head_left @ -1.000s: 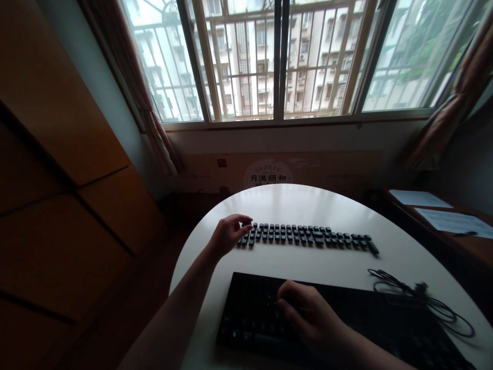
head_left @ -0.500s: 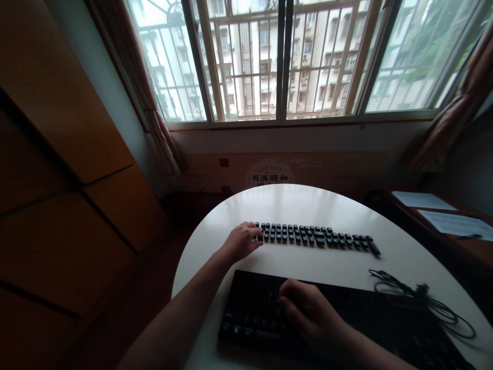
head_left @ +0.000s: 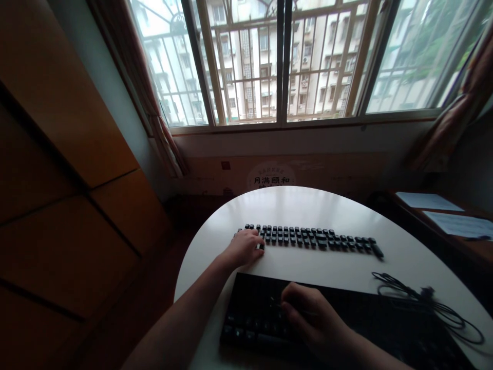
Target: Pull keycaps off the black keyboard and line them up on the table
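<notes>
My left hand [head_left: 246, 248] is at the left end of rows of loose black keycaps [head_left: 307, 238], its thumb and fingers pinched around one keycap [head_left: 260, 247] at the rows' near side. Closer to me lies a black keyboard [head_left: 358, 303], with keys showing in its near left part and a bare-looking dark stretch above them. My right hand [head_left: 310, 311] is closed over the keyboard's left half. From its fingertips sticks out a thin wire tool [head_left: 273, 302], whose full shape is hidden by the fingers and the dark.
A coiled black cable [head_left: 435, 308] lies on the round white table [head_left: 292, 205], right of the keycaps. Papers [head_left: 456, 225] rest on a brown surface at the right. Beyond the table are a printed box [head_left: 327, 172] and a barred window; a wooden cabinet [head_left: 50, 246] stands left.
My left hand has drawn slightly nearer to me with a keycap between its fingers, uncovering keycaps at the rows' left end. My right hand stays over the keyboard. The view has shifted a little.
</notes>
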{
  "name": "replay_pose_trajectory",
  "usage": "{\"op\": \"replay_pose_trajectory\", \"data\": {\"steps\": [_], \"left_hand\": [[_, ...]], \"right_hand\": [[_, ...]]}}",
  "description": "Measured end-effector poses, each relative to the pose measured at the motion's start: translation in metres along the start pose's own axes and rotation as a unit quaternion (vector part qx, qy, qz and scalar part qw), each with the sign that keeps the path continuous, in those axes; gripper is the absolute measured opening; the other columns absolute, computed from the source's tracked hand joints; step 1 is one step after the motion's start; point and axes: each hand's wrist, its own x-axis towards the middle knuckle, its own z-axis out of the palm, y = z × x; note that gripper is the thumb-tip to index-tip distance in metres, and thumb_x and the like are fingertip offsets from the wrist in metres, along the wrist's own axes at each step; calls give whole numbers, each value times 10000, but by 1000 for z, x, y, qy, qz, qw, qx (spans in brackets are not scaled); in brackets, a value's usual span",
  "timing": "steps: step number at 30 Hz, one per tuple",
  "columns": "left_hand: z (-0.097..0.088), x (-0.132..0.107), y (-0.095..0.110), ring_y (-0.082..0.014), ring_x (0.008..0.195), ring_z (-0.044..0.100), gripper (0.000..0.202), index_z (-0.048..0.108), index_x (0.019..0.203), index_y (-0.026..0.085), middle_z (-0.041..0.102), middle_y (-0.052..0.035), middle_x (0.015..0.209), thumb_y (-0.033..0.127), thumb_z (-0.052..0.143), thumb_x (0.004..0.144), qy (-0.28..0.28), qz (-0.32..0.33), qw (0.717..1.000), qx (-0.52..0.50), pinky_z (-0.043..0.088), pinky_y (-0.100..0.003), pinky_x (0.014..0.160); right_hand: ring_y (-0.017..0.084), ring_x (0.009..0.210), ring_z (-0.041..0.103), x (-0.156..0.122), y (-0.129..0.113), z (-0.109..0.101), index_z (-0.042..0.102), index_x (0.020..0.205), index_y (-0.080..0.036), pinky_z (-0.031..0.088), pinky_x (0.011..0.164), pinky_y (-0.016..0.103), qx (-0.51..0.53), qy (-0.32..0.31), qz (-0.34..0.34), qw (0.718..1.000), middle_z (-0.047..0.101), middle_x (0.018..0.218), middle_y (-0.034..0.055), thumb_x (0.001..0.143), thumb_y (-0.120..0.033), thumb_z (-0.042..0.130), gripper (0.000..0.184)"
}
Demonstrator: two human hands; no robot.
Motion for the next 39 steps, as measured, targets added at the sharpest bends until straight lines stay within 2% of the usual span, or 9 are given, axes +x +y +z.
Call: {"op": "replay_pose_trajectory", "data": {"steps": [18,23,30,35,39], "left_hand": [[1,2,-2,-253,933,638,222,779,1019,233,693,-68,998,253,709,810,29,-19,999,12,495,-365,873],[1,1,-4,-225,937,648,241,767,1067,248,692,-51,1024,278,730,831,42,-27,999,1,505,-322,866],[-2,0,-8,-186,838,654,173,781,1021,221,689,-45,968,256,723,861,107,-32,993,-37,508,-284,806],[-4,2,-5,-173,790,645,133,790,971,218,684,-40,928,239,724,858,114,-24,992,-46,496,-275,769],[-8,1,0,-153,724,623,110,792,928,207,677,-35,885,242,702,876,121,-12,991,-57,478,-263,725]], "right_hand": [[134,636,528,-1,2,2,568,860,-193,402,604,235,6,-3,-4,1000,601,733,-4,961,-239,529,118],[135,634,522,-2,1,1,568,855,-194,405,606,238,9,5,-6,1000,594,727,-5,967,-248,526,132],[134,638,504,-1,1,-2,573,905,-192,414,616,245,25,19,0,1000,564,739,-7,999,-275,499,146],[138,654,509,-2,1,-3,588,926,-189,422,625,249,42,12,19,999,562,750,-3,1011,-301,492,170],[126,611,488,-4,7,-4,593,926,-189,402,587,240,53,12,31,998,532,707,-18,1039,-380,458,259]]}}
